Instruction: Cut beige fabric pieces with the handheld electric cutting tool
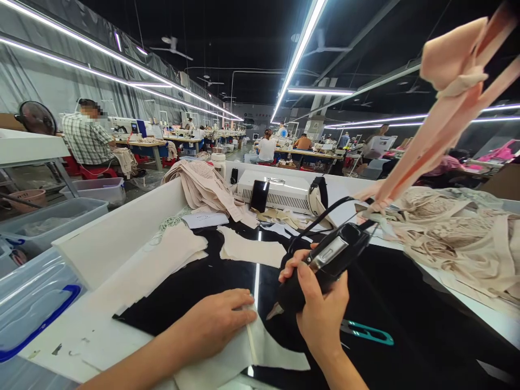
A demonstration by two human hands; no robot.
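My left hand [219,319] lies stretched over a cream fabric piece [280,346], its fingertips on a pale narrow strip [252,342] along the fold or edge. My right hand [320,309] is wrapped around a black handheld electric tool [339,254] with a silver panel and a pointed metal tip. That tip is just right of my left fingertips, above the glossy black work surface [390,292], apart from the fabric. A cable and a knotted pink fabric strap [434,135] run up from the tool's back end. Beside my right wrist lie teal-handled thread snips [371,332].
Stacked cream cut pieces [252,248] and a longer pale stack [162,260] lie on the table. Behind them are a beige fabric pile [203,189], a phone [259,195] and a white vented box [280,189]. Beige garments [459,227] heap at right; plastic bins [36,303] stand left. Co-workers sit farther off.
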